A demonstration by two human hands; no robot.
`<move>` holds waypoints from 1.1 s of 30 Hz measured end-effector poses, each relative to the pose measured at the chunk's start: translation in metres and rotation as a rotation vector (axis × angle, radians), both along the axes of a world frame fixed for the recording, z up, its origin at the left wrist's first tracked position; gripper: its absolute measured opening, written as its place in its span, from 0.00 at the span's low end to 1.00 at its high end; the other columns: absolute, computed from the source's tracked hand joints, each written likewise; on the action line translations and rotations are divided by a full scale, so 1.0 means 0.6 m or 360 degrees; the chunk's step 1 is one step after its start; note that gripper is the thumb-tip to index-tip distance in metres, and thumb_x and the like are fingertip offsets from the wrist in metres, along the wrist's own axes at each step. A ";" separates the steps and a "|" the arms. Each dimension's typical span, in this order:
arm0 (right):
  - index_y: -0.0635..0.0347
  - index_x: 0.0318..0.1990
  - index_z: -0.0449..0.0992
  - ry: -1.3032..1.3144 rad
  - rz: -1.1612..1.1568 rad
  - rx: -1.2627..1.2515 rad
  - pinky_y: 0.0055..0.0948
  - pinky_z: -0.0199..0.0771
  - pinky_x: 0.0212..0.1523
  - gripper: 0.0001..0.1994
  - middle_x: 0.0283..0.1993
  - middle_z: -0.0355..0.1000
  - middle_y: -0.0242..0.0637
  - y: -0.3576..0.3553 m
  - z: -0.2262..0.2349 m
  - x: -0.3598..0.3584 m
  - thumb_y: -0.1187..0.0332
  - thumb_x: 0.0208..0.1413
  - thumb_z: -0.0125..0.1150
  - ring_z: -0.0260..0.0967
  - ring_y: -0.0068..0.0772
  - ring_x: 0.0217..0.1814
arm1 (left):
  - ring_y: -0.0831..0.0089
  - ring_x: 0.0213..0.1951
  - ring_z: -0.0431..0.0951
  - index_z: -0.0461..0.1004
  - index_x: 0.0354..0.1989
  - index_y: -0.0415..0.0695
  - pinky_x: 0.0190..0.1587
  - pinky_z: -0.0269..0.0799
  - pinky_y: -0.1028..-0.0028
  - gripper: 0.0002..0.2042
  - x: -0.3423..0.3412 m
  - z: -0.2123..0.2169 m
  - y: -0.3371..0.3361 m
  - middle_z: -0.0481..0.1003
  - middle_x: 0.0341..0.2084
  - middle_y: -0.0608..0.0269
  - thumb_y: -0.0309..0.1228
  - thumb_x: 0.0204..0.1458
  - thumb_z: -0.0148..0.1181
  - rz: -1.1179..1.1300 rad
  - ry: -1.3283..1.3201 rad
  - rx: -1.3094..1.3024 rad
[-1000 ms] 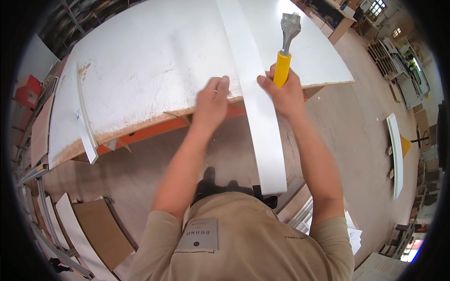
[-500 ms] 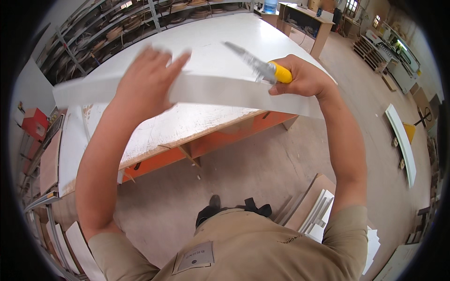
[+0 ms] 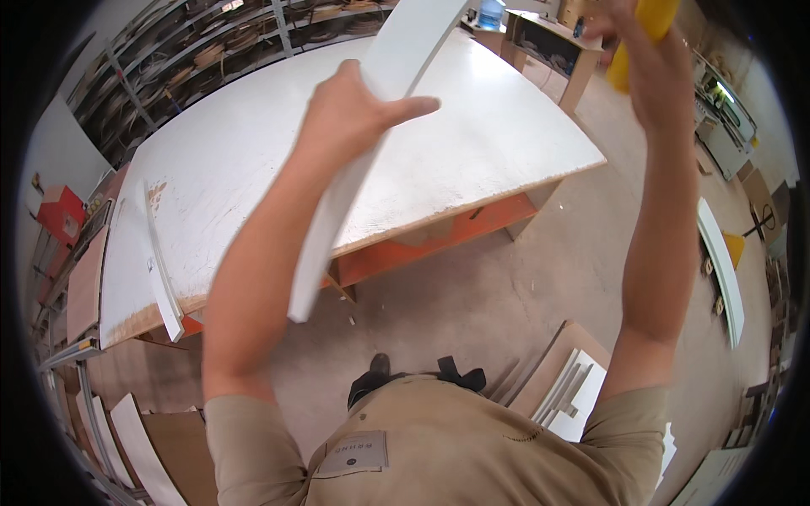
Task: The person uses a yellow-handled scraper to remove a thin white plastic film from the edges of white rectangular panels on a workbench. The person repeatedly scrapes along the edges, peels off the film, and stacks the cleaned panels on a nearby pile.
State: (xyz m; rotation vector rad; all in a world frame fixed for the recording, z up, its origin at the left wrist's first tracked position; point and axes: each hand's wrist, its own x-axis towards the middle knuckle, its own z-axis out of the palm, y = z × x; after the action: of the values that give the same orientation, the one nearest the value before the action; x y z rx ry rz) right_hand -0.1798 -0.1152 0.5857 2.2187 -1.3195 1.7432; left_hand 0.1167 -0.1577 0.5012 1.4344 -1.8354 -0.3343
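Note:
A long white board strip [image 3: 337, 215] is tilted up over the table, its lower end near my body and its upper end running out at the top of the view. My left hand [image 3: 346, 114] grips it around the middle, thumb stretched across the right edge; the other fingers are mostly hidden. Up at the right, clear of the strip, my right hand [image 3: 662, 76] is closed on a yellow-handled tool [image 3: 654, 17]. Its grey working end does not show now, and the hand is somewhat blurred.
A large white-topped worktable [image 3: 498, 152] with worn edges stands ahead. Another narrow white strip [image 3: 156, 261] lies at its left end. Behind are shelves of coiled edging [image 3: 202, 59]. Stacked white panels [image 3: 578, 392] sit low at my right, and a long white panel [image 3: 719, 274] farther right.
The strip has swung from lying crosswise to a steep slant. My right hand has left the strip and lifted up and right with the yellow-handled tool; my left hand has moved right.

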 end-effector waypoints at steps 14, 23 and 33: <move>0.66 0.55 0.67 0.0280 -0.0014 0.1160 0.41 0.67 0.53 0.19 0.47 0.68 0.51 0.050 -0.362 0.081 0.69 0.58 0.60 0.68 0.51 0.51 | 0.71 0.36 0.78 0.73 0.45 0.31 0.41 0.74 0.71 0.22 -0.063 -0.402 0.005 0.79 0.35 0.53 0.42 0.57 0.66 0.0372 0.1324 0.0298; 0.61 0.69 0.59 0.0724 0.0320 0.1459 0.43 0.67 0.58 0.31 0.54 0.68 0.54 0.074 -0.437 0.151 0.73 0.57 0.58 0.67 0.57 0.56 | 0.76 0.29 0.76 0.73 0.41 0.35 0.33 0.73 0.72 0.17 -0.072 -0.543 0.121 0.79 0.28 0.59 0.39 0.58 0.65 0.0444 0.1459 0.0841; 0.55 0.66 0.66 0.1256 0.0312 0.1483 0.48 0.76 0.39 0.28 0.45 0.72 0.49 0.130 -0.464 0.176 0.72 0.56 0.58 0.74 0.56 0.39 | 0.78 0.25 0.74 0.68 0.37 0.38 0.25 0.68 0.73 0.11 -0.089 -0.599 0.177 0.72 0.23 0.65 0.32 0.59 0.63 0.0210 0.1511 0.0908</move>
State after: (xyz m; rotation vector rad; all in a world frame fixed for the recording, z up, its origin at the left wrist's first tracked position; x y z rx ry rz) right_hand -0.0740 -0.0373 0.3073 2.9983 -1.8704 0.0310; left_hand 0.0635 -0.0512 0.1420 1.3684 -0.8859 -1.2923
